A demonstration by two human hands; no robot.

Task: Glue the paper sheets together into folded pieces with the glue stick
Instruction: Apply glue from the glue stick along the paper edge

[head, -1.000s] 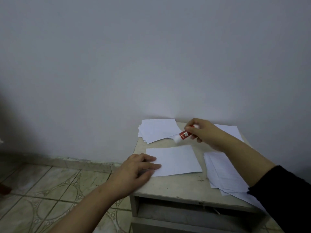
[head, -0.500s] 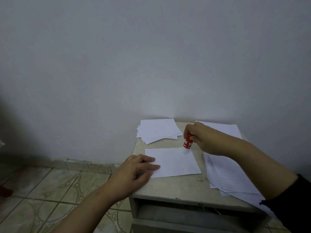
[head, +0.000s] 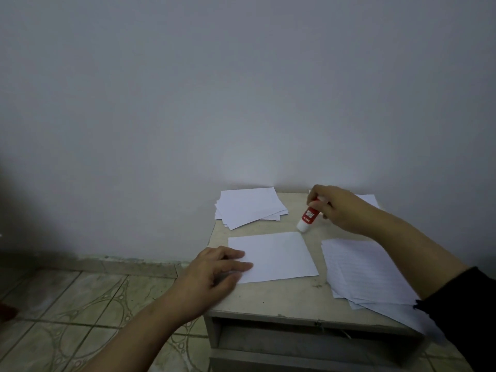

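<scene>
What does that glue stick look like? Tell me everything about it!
The glue stick is a small tube, red in the middle with a white label mark, and white at its lower end. The right hand grips its top. It tilts, white end down, just past the far right corner of the single sheet.

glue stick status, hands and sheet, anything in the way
Right hand grips glue stick, tip down by the middle sheet's far right corner. Left hand lies flat on that sheet's left edge. Nothing blocking the sheet.
</scene>
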